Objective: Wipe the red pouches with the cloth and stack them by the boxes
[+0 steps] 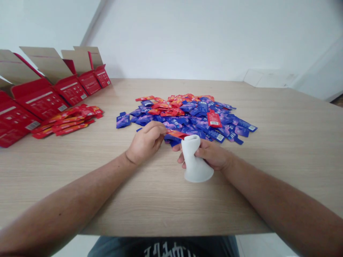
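In front of the pile, my left hand is closed, its fingertips pinching the left end of a red-orange sachet. The sachet's right end reaches the top of a limp white sheet, soft like cloth or thin foam. My right hand grips this sheet around its squeezed middle, and the lower part flares out above the table. Whether the right fingers also touch the sachet is hidden behind the sheet. Just beyond both hands lies a heap of blue-purple sachets mixed with red-orange ones.
Red cardboard boxes with raised flaps stand in a row at the left. A small stack of red-orange sachets lies against them. The light wooden table ends close to my lap, and a white wall rises behind it.
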